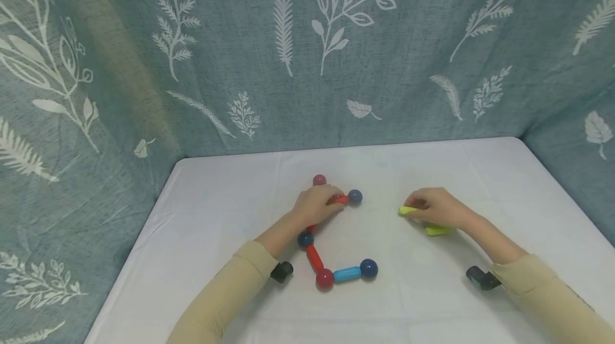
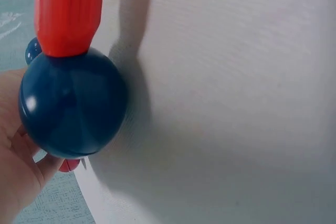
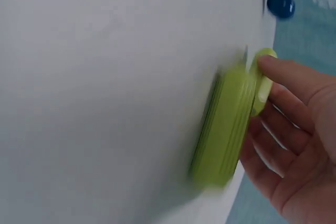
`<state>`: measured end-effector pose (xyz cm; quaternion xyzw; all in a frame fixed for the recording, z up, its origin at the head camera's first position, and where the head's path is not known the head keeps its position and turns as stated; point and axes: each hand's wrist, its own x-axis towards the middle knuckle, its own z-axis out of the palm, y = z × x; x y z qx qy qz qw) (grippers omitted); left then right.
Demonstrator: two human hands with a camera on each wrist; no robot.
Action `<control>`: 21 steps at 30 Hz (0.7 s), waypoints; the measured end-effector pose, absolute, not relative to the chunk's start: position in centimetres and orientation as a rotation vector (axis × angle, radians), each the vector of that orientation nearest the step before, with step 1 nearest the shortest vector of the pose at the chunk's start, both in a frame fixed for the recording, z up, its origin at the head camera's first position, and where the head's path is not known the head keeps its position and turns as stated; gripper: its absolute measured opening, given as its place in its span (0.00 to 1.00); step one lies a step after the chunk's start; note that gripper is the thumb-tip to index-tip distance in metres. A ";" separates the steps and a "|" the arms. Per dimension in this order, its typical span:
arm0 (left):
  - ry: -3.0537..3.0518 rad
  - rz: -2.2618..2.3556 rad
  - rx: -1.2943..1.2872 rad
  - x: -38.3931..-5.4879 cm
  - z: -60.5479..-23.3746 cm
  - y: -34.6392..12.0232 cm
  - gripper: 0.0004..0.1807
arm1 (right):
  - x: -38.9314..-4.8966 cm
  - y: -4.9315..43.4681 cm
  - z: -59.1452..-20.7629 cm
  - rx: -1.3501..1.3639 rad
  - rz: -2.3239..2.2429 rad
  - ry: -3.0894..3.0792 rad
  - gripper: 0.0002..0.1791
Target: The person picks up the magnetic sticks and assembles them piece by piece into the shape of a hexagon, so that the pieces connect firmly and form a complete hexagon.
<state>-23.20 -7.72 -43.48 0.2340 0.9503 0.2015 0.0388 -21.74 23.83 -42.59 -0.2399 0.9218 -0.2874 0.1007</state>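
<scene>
My left hand (image 1: 317, 204) grips a red toy rod (image 1: 340, 199) in the head view, thumb on its near side. That rod ends in a blue ball (image 1: 355, 197); a red ball (image 1: 319, 179) shows just beyond the fingers, and the joint beneath the hand is hidden. Toward me the chain runs through another blue ball (image 1: 305, 239), a red rod (image 1: 314, 258), a red ball (image 1: 324, 279), a light blue rod (image 1: 347, 274) and a dark blue end ball (image 1: 369, 268). Between thumb and fingers, my right hand (image 1: 439, 208) pinches a yellow-green rod (image 3: 264, 85). A second yellow-green rod (image 1: 438, 231) lies below that hand.
A white cloth (image 1: 216, 210) covers the table, with a leaf-patterned blue-green curtain (image 1: 298, 114) behind and at both sides. Black wrist devices stick out beside the left sleeve (image 1: 281, 272) and the right sleeve (image 1: 528, 274).
</scene>
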 end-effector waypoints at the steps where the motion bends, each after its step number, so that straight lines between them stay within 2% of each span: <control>1: 2.915 0.616 0.713 -23.2 -43.5 -7.8 0.17 | -21.9 23.1 -42.7 -0.732 -0.868 2.724 0.10; 9: 2.913 0.625 0.686 -22.6 -43.5 -8.1 0.17 | -23.0 18.2 -43.5 -0.786 -0.963 2.731 0.11; 21: 2.938 0.640 0.653 -21.9 -43.4 -8.7 0.16 | -23.5 15.6 -43.5 -0.780 -0.966 2.728 0.11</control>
